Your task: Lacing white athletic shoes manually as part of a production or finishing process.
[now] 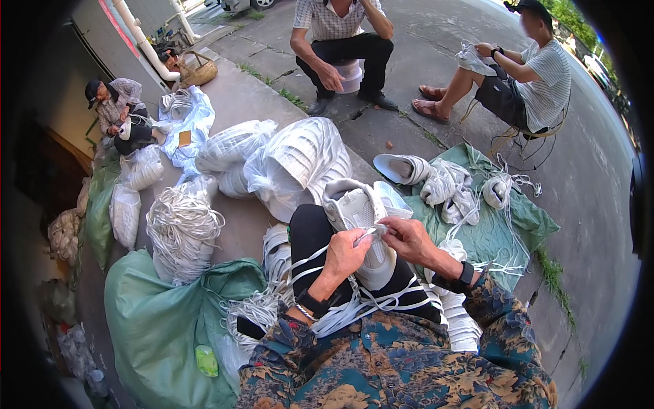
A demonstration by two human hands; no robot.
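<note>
A white shoe (378,268) rests on my lap, its toe toward me and its collar pointing away. Over its lacing area, my left hand (344,255) is closed with its fingertips pinching a white shoelace (368,232). The same lace runs to my right hand (409,240), whose thumb and fingers are also pinched on it, close beside the left fingertips. Loose white laces (354,315) trail over my dark trousers. Just beyond the shoe, a clear plastic piece (394,202) is partly hidden by it.
White shoes (446,187) lie on a green sheet (521,238) at the right. Bagged white shoe pieces (300,160), a lace heap (182,228) and a green sack (153,320) are to the left. Two people sit beyond; another person (122,112) works at far left.
</note>
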